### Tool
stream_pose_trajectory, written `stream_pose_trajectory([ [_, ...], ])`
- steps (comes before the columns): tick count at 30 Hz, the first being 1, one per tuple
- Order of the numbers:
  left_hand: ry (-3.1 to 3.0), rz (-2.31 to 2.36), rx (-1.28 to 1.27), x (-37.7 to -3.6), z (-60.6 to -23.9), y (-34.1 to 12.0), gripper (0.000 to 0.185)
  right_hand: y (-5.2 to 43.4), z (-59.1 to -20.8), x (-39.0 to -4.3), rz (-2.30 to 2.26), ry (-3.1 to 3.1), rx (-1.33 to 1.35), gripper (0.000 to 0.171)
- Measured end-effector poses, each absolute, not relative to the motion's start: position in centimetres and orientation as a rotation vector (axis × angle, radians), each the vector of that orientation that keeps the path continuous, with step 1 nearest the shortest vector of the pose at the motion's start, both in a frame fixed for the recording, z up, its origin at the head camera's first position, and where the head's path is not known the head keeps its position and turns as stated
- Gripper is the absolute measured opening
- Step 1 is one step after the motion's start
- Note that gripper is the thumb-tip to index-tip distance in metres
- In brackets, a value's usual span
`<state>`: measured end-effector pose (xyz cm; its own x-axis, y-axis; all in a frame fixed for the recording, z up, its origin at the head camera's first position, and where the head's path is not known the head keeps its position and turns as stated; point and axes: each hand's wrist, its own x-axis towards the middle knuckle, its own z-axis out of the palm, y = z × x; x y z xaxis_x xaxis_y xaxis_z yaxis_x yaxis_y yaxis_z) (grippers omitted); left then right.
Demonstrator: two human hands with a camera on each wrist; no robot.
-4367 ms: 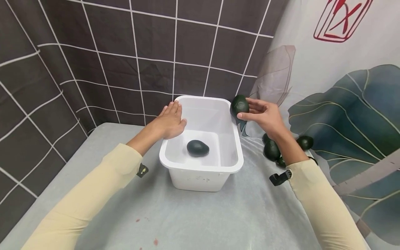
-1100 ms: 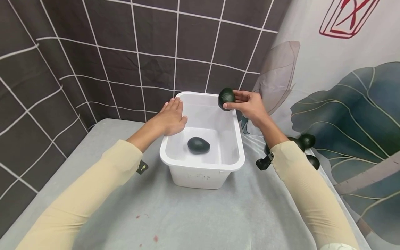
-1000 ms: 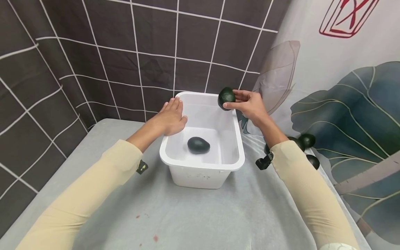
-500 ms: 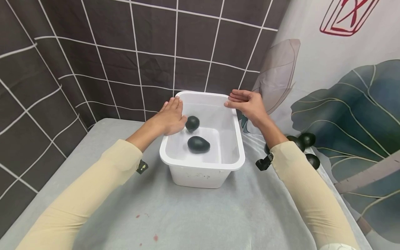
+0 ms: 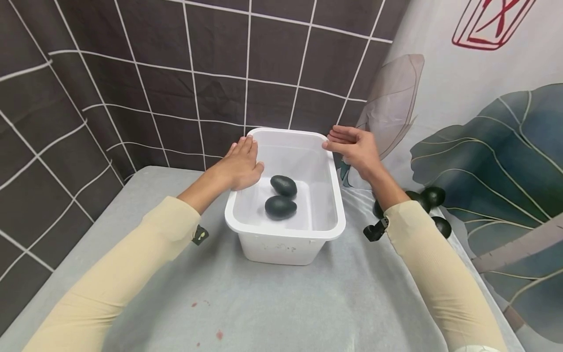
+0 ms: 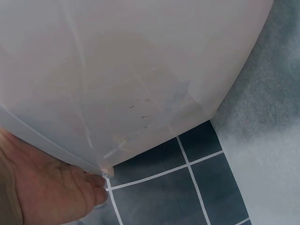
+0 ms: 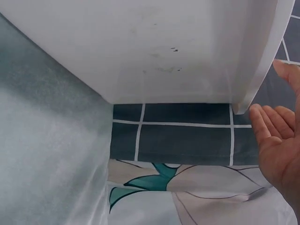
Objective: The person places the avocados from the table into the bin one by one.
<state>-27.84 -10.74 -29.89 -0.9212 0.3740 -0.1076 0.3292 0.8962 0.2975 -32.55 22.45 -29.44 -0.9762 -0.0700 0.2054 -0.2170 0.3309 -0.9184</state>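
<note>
I see loose avocados (image 5: 433,196) right of the white tub (image 5: 285,248), nearer the empty, unclenched right hand (image 5: 357,147); the flat left hand (image 5: 241,168) touches the tub.

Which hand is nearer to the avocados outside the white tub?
Right hand: it is beyond the avocados, by the right side of the tub. The left hand is at the tub's left side, farther away.

A white rectangular tub (image 5: 281,249), scuffed on its front wall, stands upright near the back edge of the worktop (image 5: 211,283). Inside, one dark, smooth avocado (image 5: 280,209) lies sideways, roughly parallel to the tub's front edge; a second avocado (image 5: 283,185) lies slantwise just behind it. More dark avocados (image 5: 434,196), partly hidden, cluster by the worktop's right edge.
</note>
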Motion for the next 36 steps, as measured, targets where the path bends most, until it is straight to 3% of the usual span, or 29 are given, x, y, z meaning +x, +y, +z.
stream_pose_trajectory([
  [36, 2.904, 0.431, 0.544, -27.8, -30.0, -10.7, 0.081, 25.7, -31.9, -30.9, 1.663, -2.511, 0.235, 0.066],
])
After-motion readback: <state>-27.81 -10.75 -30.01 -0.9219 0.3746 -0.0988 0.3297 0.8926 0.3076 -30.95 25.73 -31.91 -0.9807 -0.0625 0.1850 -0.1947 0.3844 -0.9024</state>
